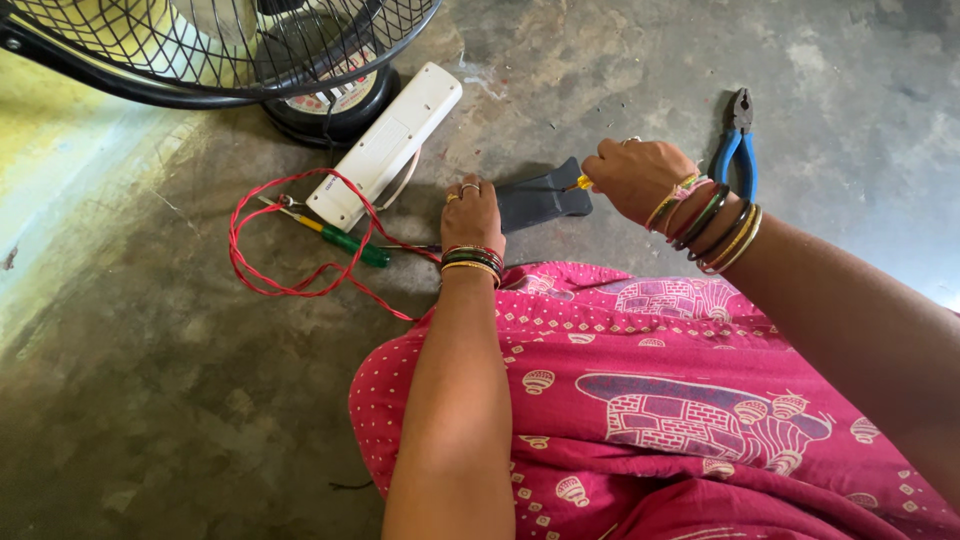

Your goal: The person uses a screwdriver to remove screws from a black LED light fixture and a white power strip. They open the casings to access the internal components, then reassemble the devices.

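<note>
While the dark part (542, 198) lies flat on the floor, both hands work at it.

Part: a dark grey, matte plastic piece, flat and roughly rectangular with a notched far edge, lying on the concrete just in front of the person's knee.
Right hand (640, 178): closed around a small yellow-handled screwdriver (582, 183), whose tip points at the part's near right corner (the tip itself is too small to make out).
Left hand (472, 215): pressed down at the part's left end, fingers curled; I cannot tell whether it grips the edge or only steadies it.
Risk: as I judge it, the tip could slip off the smooth plastic and skid toward the left hand's fingers, since they sit close along the tool's line; the light part could also slide on the floor if the hold slackens.
Wire (290, 255): thin red twisted pair, looped loosely on the floor, running under the left wrist.
Green screwdriver (345, 243): glossy green handle, lying inside the wire loop.
Power strip (385, 145): long white plastic box, smooth, angled beside the fan base.
Fan (250, 50): black wire grille on a round base.
Pliers (738, 145): blue grips, steel jaws, beyond the right wrist.
Floor (150, 400): rough, mottled grey concrete.
</note>
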